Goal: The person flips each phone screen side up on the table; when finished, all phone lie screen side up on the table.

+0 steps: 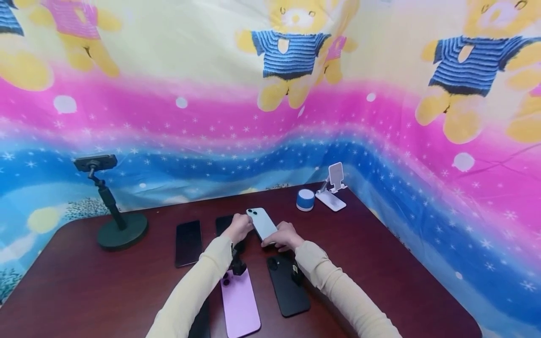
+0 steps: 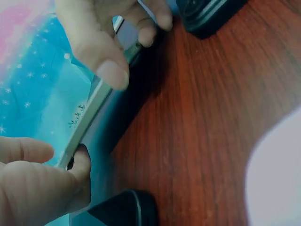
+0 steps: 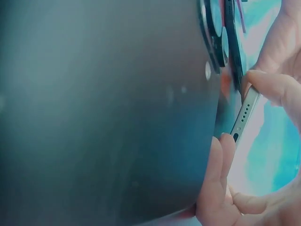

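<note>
A pale smartphone (image 1: 264, 222) is held between both hands over the table, its back with two camera lenses facing up in the head view. My left hand (image 1: 239, 227) pinches its left long edge near the camera end. At the lower end, my right hand (image 1: 285, 235) grips a corner, thumb on the back. The left wrist view shows the phone's slim side edge (image 2: 87, 115) between fingers of both hands. In the right wrist view, the port end (image 3: 245, 113) is visible between fingers. Just below the right hand lies a black smartphone (image 1: 289, 287), partly covered by the wrist camera.
A pink-purple smartphone (image 1: 241, 303) lies in front. Black phones (image 1: 188, 243) lie to the left, one partly behind the left hand, another under the left sleeve. A dark phone stand (image 1: 122, 231), a blue-and-white cylinder (image 1: 305, 200) and a white folding stand (image 1: 331, 199) are farther back.
</note>
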Available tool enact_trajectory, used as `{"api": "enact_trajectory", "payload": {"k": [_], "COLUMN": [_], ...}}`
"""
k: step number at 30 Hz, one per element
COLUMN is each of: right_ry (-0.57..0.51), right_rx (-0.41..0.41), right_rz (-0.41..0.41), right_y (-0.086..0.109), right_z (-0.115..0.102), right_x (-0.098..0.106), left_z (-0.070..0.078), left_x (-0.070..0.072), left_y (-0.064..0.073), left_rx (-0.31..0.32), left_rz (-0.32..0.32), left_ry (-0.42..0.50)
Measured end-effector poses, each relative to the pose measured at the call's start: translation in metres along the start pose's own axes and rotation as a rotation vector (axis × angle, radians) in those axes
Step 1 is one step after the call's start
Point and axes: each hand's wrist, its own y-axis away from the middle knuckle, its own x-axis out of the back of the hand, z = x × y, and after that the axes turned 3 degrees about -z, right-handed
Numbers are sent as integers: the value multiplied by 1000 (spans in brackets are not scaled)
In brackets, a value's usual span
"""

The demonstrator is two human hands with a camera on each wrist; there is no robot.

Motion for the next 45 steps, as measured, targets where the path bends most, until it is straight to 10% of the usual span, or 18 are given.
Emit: {"api": "enact_trajectory", "payload": {"k": [5,10,15,28,45], "right_ry": [-63,-146,-185,-219,-279], "right_rx": [-15,-15,0,7,54], "right_rz": [-46,-116,-172,-295,-467], "right_y": [1,0,-2,-4,-8], "right_z": [3,6,8,15,23], "right_x": [1,5,11,25,36], "left_z": [-38,15,37,18,9], "left_x": [34,-13,-28,-15,-23], "left_y": [-45,31,62,49,49], "left_rx": [-8,-26,-68,-101,-45], "left_rz": [-32,2,-19,-130,-237], "left_ry": [5,-76,-87,-197,-109]}}
